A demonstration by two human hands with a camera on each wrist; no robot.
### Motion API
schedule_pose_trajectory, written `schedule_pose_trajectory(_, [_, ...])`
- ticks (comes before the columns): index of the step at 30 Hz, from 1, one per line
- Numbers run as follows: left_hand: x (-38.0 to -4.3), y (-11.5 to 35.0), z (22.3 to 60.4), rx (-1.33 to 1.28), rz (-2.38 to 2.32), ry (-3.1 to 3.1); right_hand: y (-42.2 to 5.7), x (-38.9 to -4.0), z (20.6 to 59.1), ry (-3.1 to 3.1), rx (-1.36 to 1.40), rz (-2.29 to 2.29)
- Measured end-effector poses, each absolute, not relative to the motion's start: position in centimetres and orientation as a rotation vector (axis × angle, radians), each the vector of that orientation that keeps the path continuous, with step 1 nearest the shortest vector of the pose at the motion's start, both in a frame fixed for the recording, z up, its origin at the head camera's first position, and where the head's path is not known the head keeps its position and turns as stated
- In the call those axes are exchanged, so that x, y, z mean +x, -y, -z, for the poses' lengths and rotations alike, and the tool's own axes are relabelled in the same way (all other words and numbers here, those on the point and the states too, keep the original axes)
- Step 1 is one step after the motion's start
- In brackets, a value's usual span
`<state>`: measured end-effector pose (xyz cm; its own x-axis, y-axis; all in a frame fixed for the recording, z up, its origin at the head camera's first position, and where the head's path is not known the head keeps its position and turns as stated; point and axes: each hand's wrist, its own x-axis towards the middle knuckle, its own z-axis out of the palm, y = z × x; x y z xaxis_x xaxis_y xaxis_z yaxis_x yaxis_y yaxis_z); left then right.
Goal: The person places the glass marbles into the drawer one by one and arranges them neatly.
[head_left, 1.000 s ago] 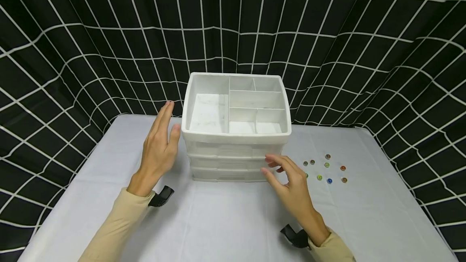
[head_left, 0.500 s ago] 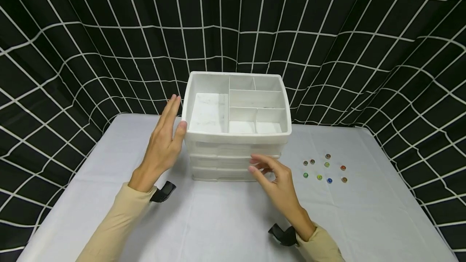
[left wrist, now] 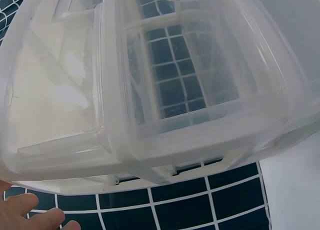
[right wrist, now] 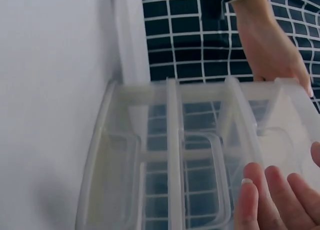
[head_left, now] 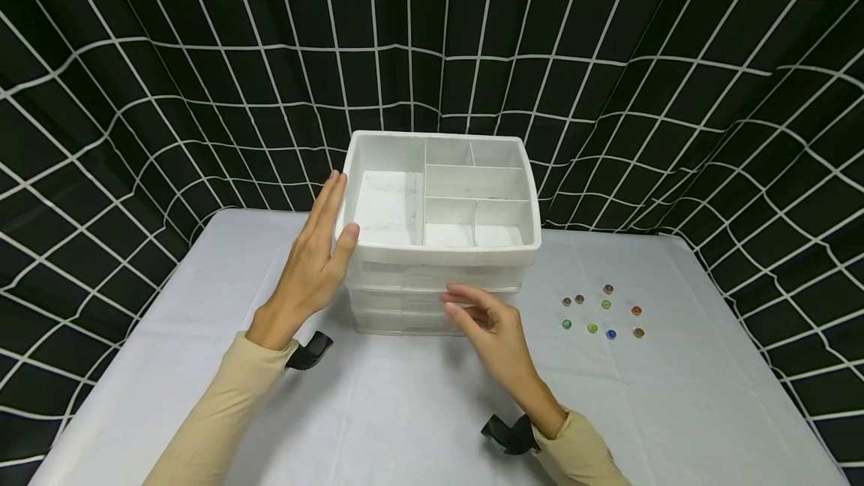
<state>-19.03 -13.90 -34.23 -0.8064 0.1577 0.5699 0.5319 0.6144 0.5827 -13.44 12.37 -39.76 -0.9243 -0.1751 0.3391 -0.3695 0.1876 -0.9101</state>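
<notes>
A white plastic drawer organizer (head_left: 439,255) with a divided open top and see-through drawers stands in the middle of the table. My left hand (head_left: 307,265) lies against its left side near the upper rim, fingers straight and thumb at the front corner. In front of the drawers is my right hand (head_left: 489,332), its fingers loosely bent and holding nothing. In the right wrist view its fingers (right wrist: 285,195) are beside the upper drawer front (right wrist: 280,145); I cannot tell whether they touch it. The drawers (left wrist: 190,80) show pushed in.
Several small coloured glass beads or marbles (head_left: 610,334) lie scattered on the white tablecloth (head_left: 675,403), right of the organizer. A black curtain with a white grid (head_left: 432,36) encloses the back and sides of the table.
My left hand has moved right and up, from beside the organizer onto its left side. My right hand has shifted left along the drawer fronts toward their middle. The beads have stayed put.
</notes>
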Motion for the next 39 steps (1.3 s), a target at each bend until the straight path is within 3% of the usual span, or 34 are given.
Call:
schedule_pose_trajectory(29, [-19.3, 13.2, 35.0, -0.596, 1.171, 2.26, -8.9, -14.4, 39.0, 1.996, 0.209, -2.627])
schedule_pose_trajectory(39, [-19.2, 13.3, 35.0, -0.636, 1.356, 2.224, -8.5, -14.4, 39.1, 1.951, 0.214, -2.665])
